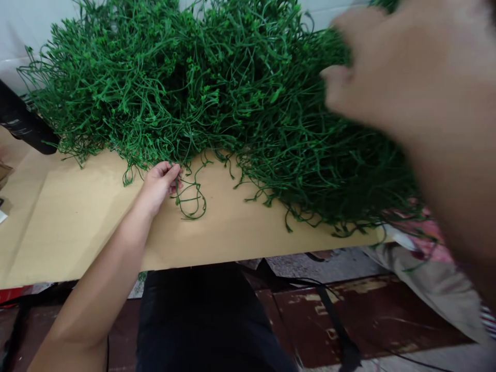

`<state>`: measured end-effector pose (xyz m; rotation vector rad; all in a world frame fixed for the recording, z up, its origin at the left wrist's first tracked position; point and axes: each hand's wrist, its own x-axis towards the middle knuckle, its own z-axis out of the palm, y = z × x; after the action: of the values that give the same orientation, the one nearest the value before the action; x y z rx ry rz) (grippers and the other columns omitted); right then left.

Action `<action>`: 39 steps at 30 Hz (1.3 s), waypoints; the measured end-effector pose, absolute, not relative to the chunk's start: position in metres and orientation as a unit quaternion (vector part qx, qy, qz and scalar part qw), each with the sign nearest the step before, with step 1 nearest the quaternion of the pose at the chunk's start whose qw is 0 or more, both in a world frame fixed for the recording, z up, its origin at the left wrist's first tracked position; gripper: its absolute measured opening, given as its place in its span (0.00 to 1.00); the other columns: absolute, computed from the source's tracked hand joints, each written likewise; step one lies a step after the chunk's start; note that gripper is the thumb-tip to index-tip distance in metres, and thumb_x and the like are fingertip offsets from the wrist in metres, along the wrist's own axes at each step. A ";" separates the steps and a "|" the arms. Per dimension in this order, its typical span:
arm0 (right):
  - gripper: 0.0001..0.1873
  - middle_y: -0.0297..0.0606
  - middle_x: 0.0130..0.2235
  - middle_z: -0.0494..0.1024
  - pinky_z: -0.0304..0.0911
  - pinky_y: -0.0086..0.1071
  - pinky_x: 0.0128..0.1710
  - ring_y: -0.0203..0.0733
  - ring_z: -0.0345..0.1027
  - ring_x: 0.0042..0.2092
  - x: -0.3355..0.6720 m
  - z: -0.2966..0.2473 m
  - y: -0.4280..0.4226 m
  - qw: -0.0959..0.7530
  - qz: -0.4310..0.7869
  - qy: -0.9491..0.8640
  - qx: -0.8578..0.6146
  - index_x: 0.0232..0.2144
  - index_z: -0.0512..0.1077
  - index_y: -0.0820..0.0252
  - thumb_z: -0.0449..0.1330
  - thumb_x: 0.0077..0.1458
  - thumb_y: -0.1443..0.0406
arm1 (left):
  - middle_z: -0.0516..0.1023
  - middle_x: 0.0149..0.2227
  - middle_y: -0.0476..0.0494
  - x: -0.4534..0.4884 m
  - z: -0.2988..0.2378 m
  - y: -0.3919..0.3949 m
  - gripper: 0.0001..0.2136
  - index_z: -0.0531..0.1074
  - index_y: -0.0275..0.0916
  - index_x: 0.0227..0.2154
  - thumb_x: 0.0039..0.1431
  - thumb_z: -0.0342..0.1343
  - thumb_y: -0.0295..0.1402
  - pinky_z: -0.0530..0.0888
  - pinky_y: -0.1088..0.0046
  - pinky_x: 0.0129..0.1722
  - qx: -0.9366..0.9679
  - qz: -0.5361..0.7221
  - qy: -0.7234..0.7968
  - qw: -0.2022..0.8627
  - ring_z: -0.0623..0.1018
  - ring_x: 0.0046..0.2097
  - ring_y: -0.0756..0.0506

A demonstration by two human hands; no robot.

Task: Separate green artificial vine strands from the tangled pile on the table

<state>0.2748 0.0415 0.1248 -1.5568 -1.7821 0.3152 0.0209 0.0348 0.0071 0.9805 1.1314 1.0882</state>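
Left hand, center-left of frame: fingers closed in a pinch, thumb over index, on a thin green stem. Its loose end curls in a loop just right of the fingers, over the worktop. Tip grip probably because the stem is skinny and limp; a fuller fist would likely snag neighbors.

Right hand, upper right: big, close to camera, blurred. Thumb and index spread apart, greenery visible in the gap. Can't tell if it has hold of anything; other fingers hidden.

Main item: green pile of plastic-looking branched stems, spanning the top of frame from upper left to right, lower edge spilling toward center right. Left hand sits right at its front edge. Pile is likely kept at the back so the near strip stays usable and within reach.

Tan worktop underneath, sheet-like, maybe cardboard; can't confirm. Black cylinder at left edge, tilted in view, beside the pile; looks parked off to the side. White wall behind.

Below: dark trousers bottom center, worn brown boards lower right, another person's beige trouser leg, pink cloth by the worktop corner.
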 end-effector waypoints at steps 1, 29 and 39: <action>0.13 0.38 0.60 0.60 0.57 0.43 0.41 0.64 0.49 0.60 0.258 0.120 0.030 0.308 0.002 -0.712 -0.631 0.19 0.74 0.71 0.52 0.49 0.74 | 0.66 0.17 0.54 0.021 0.008 0.035 0.10 0.63 0.35 0.21 0.57 0.50 0.24 0.58 0.84 0.15 0.426 0.466 0.493 0.599 0.68 0.17 0.57; 0.09 0.33 0.25 0.61 0.51 0.30 0.31 0.33 0.54 0.30 0.187 0.000 0.043 0.394 0.247 -0.732 -0.498 0.21 0.61 0.62 0.57 0.49 0.66 | 0.66 0.20 0.56 0.023 0.008 0.035 0.08 0.59 0.37 0.25 0.58 0.48 0.24 0.53 0.82 0.15 0.457 0.476 0.515 0.547 0.57 0.15 0.59; 0.11 0.27 0.21 0.58 0.50 0.26 0.24 0.27 0.52 0.23 0.190 0.002 0.047 0.518 0.451 -0.553 -0.471 0.23 0.59 0.60 0.58 0.53 0.66 | 0.56 0.16 0.58 0.022 0.006 0.036 0.09 0.59 0.38 0.22 0.56 0.52 0.28 0.52 0.80 0.17 0.544 0.475 0.512 0.465 0.54 0.18 0.57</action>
<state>0.1900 0.0467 0.0016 -1.1312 -1.3273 1.0820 0.0222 0.0356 0.0055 1.3370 1.2565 1.1673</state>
